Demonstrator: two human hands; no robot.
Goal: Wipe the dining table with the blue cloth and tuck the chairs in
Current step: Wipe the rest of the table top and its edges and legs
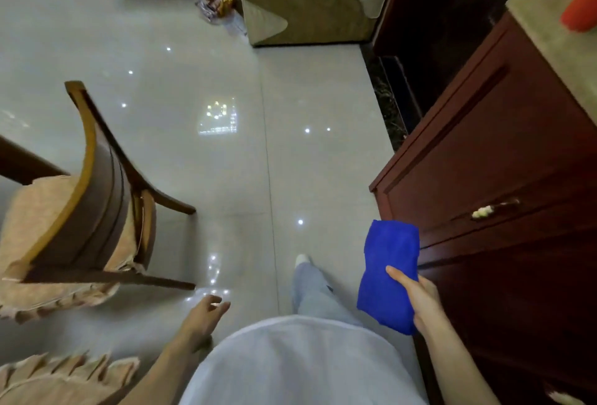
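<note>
Blue cloth (387, 275) sits folded at four o'clock, gripped by your right hand (420, 298); your left hand (206, 311) hangs loose and empty. Keep it folded and steer round the cushioned chair (80, 204) at nine o'clock.

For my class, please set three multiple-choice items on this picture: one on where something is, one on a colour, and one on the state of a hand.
1. Where does the wooden chair stand?
A. On the person's left. B. On the person's right. C. Behind the person.
2. What colour is the cloth?
A. Green. B. Blue. C. White.
3. What is the left hand doing?
A. Gripping the chair. B. Holding the cloth. C. Holding nothing.

Answers:
1 A: it stands at the left, across from the cabinet.
2 B: its folded face is bright blue.
3 C: its fingers hang loose and touch nothing, while the right hand grips the cloth.
</note>
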